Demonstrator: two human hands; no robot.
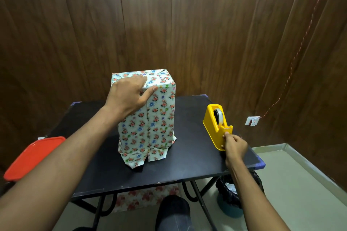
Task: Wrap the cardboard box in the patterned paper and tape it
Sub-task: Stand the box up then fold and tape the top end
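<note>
A tall box wrapped in white floral paper (157, 118) stands upright in the middle of the black table (187, 165). Loose paper flaps splay out at its base. My left hand (129, 95) rests on the box's top front edge, fingers over the folded top flaps and thumb on the front face. A yellow tape dispenser (216, 124) sits to the right of the box. My right hand (233, 145) pinches at the tape end by the dispenser's cutter. The cardboard itself is hidden under the paper.
A red plastic lid (33, 157) lies at the table's left edge. More floral paper (146, 199) lies on the floor under the table. A dark bag in a blue bin (232, 197) stands below the table's right side. Wooden walls close in behind.
</note>
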